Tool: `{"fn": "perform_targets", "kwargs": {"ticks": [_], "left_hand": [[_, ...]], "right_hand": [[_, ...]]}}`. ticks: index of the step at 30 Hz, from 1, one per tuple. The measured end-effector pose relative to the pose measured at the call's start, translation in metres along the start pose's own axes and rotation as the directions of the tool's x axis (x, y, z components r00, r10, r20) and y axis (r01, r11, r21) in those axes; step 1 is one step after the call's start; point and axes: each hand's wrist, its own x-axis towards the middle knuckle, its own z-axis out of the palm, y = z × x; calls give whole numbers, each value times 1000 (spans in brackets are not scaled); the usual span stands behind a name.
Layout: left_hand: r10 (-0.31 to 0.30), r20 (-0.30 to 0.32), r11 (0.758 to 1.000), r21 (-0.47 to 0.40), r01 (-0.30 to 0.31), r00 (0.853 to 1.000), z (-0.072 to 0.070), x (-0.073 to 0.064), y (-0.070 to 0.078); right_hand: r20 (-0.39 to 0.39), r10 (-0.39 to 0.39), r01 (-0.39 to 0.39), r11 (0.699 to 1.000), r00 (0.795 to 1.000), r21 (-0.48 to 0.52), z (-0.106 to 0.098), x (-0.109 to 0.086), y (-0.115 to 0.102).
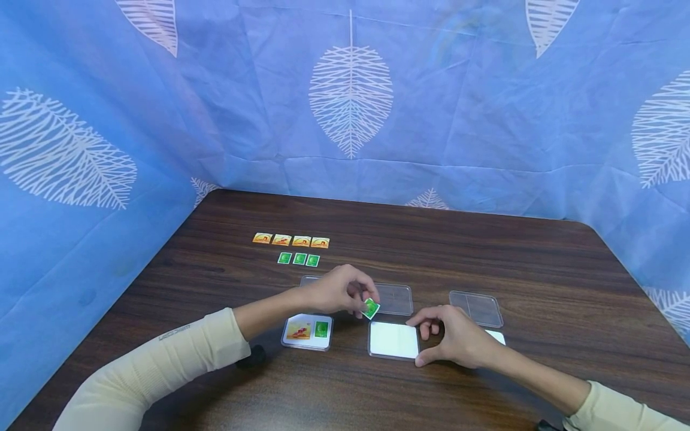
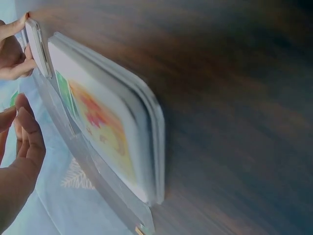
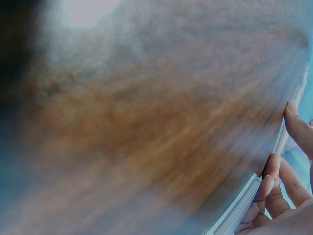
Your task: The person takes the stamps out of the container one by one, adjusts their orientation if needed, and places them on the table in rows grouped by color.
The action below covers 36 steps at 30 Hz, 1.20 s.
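Between thumb and fingers, my left hand (image 1: 342, 290) pinches a small green picture sticker (image 1: 371, 308), held just behind a shallow clear case with a white insert (image 1: 393, 340). My right hand (image 1: 455, 338) grips that case at its right side, thumb at the near corner and index finger at the far one. Left of it lies another case (image 1: 307, 341), whose white insert bears an orange picture (image 1: 298, 330) and a green one (image 1: 321, 330); the left wrist view shows this case close up. A third white insert (image 1: 496, 337) is mostly hidden behind my right wrist.
Farther back on the dark wooden table (image 1: 485, 257) lie a row of several orange picture stickers (image 1: 282, 240) and a row of three green ones (image 1: 299, 258). Clear lids (image 1: 396, 299) lie behind the cases, one farther right (image 1: 475, 309). Blue leaf-patterned cloth (image 1: 469, 120) surrounds the table.
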Motion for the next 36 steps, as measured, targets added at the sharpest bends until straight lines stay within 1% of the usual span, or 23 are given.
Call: {"fn": "perform_targets", "kwargs": {"ticks": [4,10,17,23,30,33,36], "left_hand": [[-15,-12,1000,-19,15,1000,-6,-5,-2],[-33,-70,999,-42,30,997,-16,-12,-8],[-21,-137,999,-52,14,990,-31,-24,-16],[-18,-209,999,-35,11,978,-47,-37,-22],[-72,-251,997,-58,60,965,-58,-46,-27],[-98,-270,995,-56,85,958,-61,-49,-30],[-109,-288,994,-48,99,951,-65,-52,-32]], "right_hand": [[-5,-9,9,1000,1000,-4,0,0,0],[-6,-15,15,1000,1000,-4,0,-1,0],[-5,-24,24,1000,1000,3,0,-1,0],[-5,-26,26,1000,1000,4,0,-1,0],[2,-22,22,1000,1000,1,0,-1,0],[2,-16,16,1000,1000,2,0,-1,0],[1,-12,12,1000,1000,1,0,-1,0]]}}
